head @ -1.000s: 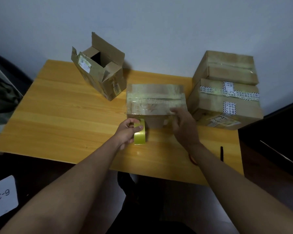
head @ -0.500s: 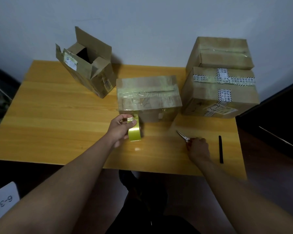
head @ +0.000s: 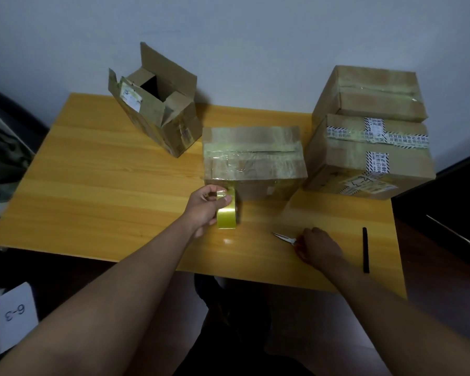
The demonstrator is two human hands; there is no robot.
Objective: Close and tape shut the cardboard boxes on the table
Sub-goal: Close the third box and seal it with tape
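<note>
Two hands busy: left hand (head: 205, 206) grips yellow tape roll (head: 226, 214) vs. taped brown cardboard box (head: 253, 161) mid-table; right hand (head: 316, 244) closes on metal scissors (head: 284, 237). Step: cutting tape. Next, probably blades to strip btw roll & box.

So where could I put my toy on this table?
The wide left part of the table, in front of the open box, is bare. The right is crowded: taped box, stacked boxes, scissors, black pen.

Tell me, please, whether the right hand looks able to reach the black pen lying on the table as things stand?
Probably yes: the black pen lies just beside the right hand with bare table between, though that hand already grips the scissors.
</note>
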